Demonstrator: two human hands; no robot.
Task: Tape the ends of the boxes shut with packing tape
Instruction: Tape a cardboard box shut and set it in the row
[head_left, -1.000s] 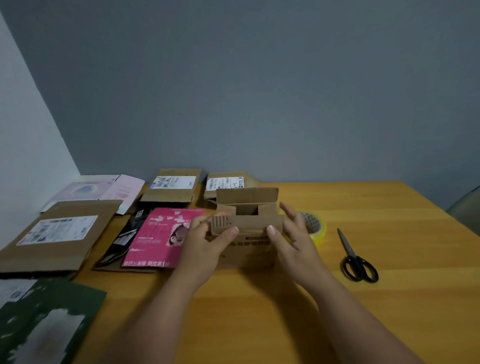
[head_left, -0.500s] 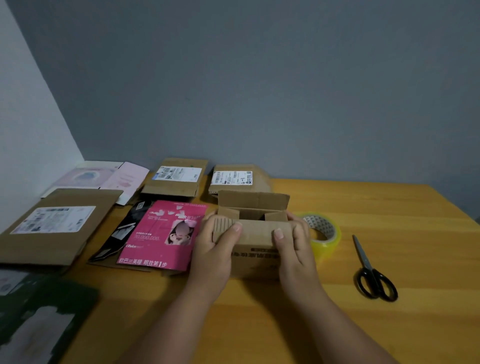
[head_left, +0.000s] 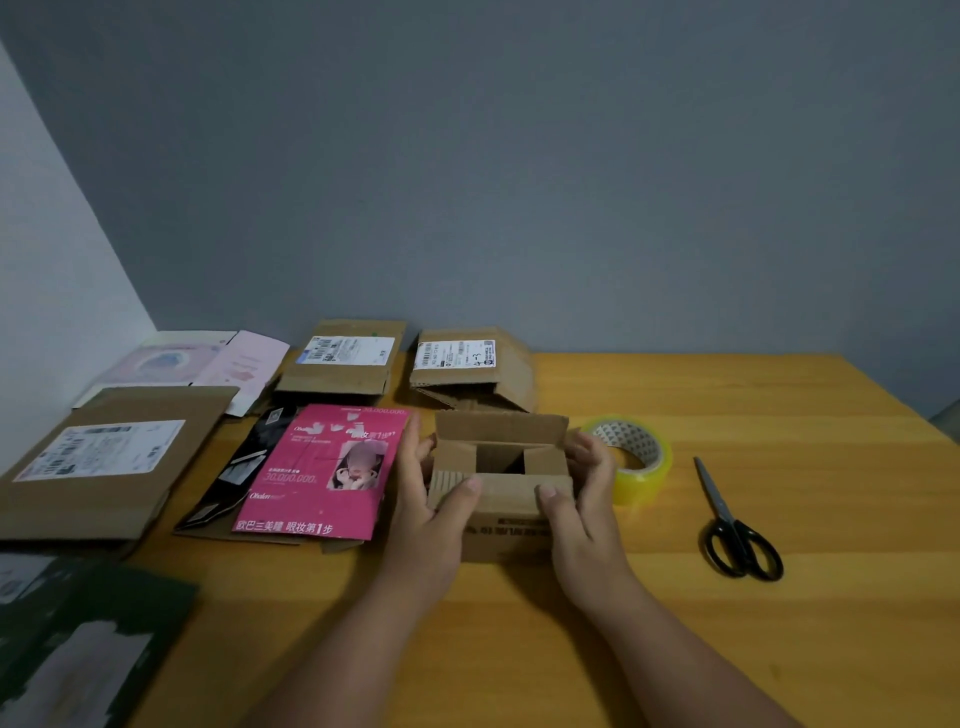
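On the bench (head_left: 727, 649) our left hand (head_left: 423, 512) and right hand (head_left: 584, 506) grip the small printed carton (head_left: 501, 501), pressing its front flap; far flap now stands; label (head_left: 457, 354) reads "4-3".

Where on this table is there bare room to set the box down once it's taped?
Bare wood lies right of the scissors out to the table edge, behind the tape roll toward the wall, and along the near edge around the forearms. The left side is crowded with flattened cartons, the pink box and two labelled boxes at the back.
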